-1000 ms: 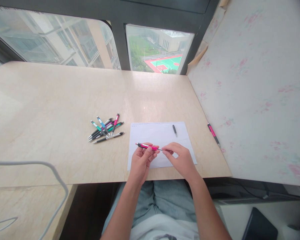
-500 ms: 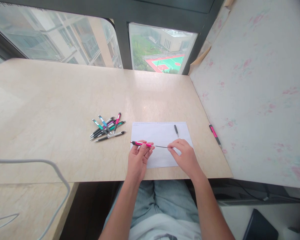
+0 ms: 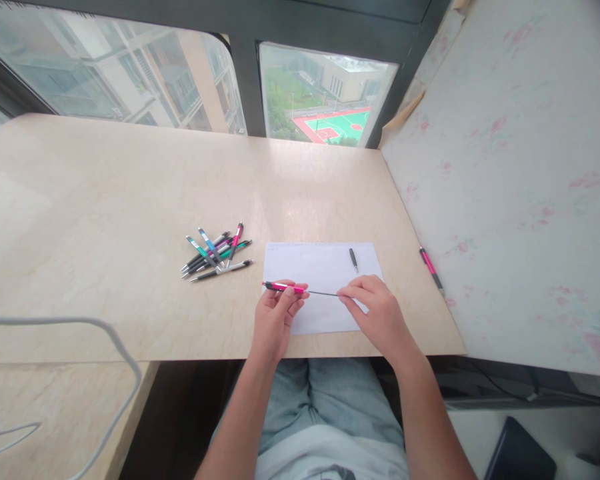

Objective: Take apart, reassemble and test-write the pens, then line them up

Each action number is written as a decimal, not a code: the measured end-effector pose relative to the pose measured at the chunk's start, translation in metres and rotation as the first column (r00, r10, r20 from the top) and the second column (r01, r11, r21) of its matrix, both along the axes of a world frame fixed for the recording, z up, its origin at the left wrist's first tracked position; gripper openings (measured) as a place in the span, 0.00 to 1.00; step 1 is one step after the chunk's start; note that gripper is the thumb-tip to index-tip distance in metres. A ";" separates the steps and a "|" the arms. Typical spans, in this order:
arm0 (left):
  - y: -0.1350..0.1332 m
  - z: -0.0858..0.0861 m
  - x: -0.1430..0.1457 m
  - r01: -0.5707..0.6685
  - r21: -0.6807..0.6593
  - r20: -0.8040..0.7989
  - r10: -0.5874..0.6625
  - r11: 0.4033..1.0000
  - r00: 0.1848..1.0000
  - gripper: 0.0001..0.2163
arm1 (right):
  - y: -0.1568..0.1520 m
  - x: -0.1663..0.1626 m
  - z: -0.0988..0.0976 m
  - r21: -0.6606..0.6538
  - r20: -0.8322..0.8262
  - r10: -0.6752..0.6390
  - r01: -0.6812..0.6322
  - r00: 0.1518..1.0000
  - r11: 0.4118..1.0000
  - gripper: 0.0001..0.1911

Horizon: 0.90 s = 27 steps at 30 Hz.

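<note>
Near the tabletop's front edge, your left hand grips a slim pink barrel; your right hand pinches a thin, rod-like refill.

- White rectangular paper sheet lies on the beige bench, near its front edge.
- Dark tapered grip piece lies on the sheet, toward its far right corner.
- Pile of multicoloured slim pens lies left of the sheet.
- Pink pen with dark grip lies right of the sheet, beside the white floral wall.
- Above the sheet, slim pink-and-black pen barrel is in the left hand; thin dark refill spans from its right end to the right hand.
- Dark-framed window stands behind the bench.
</note>
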State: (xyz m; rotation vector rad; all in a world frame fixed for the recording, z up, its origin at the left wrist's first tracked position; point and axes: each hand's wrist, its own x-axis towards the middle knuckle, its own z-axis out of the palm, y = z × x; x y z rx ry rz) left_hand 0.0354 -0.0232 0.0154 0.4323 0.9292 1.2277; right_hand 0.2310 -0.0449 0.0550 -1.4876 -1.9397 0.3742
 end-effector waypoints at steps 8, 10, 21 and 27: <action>-0.008 0.004 0.014 0.075 -0.059 0.196 -0.062 0.995 0.979 0.13 | 0.002 -0.012 0.006 0.004 -0.008 0.002 -0.002 1.000 1.000 0.08; -0.008 0.004 0.015 0.075 -0.069 0.212 -0.059 0.995 0.975 0.13 | 0.002 -0.012 0.004 -0.007 -0.006 0.011 -0.011 1.000 1.000 0.08; 0.004 -0.002 -0.002 -0.078 -0.082 0.179 0.092 0.994 0.980 0.13 | 0.007 0.016 -0.009 -0.012 0.036 -0.153 0.153 0.988 0.988 0.08; 0.004 -0.002 0.001 -0.074 -0.085 0.167 0.087 0.994 0.982 0.13 | 0.036 0.009 -0.039 0.065 0.122 -0.351 0.345 0.928 0.936 0.09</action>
